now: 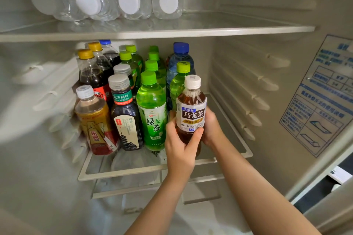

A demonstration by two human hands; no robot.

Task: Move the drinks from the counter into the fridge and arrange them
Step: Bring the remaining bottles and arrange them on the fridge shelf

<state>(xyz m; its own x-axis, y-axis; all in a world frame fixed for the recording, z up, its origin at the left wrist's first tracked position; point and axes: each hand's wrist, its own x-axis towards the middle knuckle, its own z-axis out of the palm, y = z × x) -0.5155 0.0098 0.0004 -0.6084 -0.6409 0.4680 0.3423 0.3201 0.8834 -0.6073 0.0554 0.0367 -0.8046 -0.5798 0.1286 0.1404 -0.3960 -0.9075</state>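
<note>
A brown oolong tea bottle (192,108) with a white cap stands upright at the front right of the middle fridge shelf (133,172). My left hand (179,145) wraps its lower front, and my right hand (211,126) holds its right side from behind. To its left stand a green tea bottle (151,112), a dark tea bottle (126,118) and a yellow-labelled drink (94,122). Behind them are rows of green-capped bottles, cola bottles with yellow caps (91,70) and a blue water bottle (180,57).
On the top shelf (210,31) lie several clear water bottles (129,3) with white caps facing me. The right part of the middle shelf holds nothing beyond the oolong bottle. A blue instruction sticker (321,97) covers the fridge's right wall. Lower shelves sit beneath.
</note>
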